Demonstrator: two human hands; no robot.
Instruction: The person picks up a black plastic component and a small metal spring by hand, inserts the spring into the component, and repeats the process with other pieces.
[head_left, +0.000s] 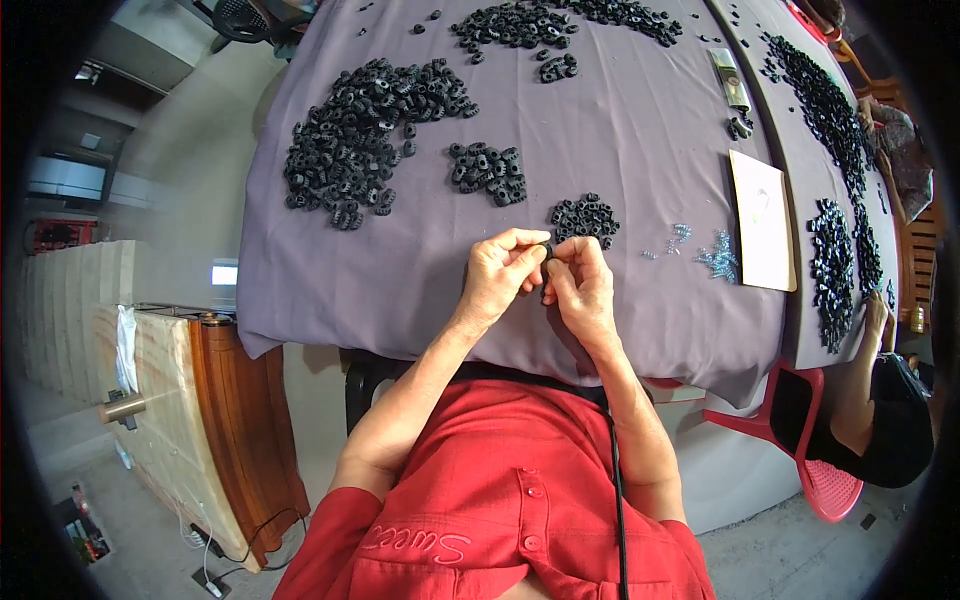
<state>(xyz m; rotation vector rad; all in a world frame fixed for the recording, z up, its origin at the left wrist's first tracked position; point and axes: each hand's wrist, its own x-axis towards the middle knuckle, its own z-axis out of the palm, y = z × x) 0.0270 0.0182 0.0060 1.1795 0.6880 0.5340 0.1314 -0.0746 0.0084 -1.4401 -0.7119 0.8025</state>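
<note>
My left hand [497,276] and my right hand [582,287] meet over the near part of the cloth-covered table. Both are closed in a pinch on a small black plastic part [548,252], mostly hidden by the fingertips. Just beyond them lies a small pile of black ring-like parts [585,219]. Left of that sits a cluster of black cord-lock-like pieces [488,172]. A larger heap of similar pieces [355,135] spreads farther left. To the right of my hands are small silvery-blue springs [718,257], with a looser few [679,236] beside them.
A pale cardboard sheet [764,220] lies on the right of the purple-grey cloth [640,130], below a clear packet [731,80]. More black parts [515,24] cover the far side. At the right, other people's hands [874,318] are by black piles [831,270], near a red chair [770,420].
</note>
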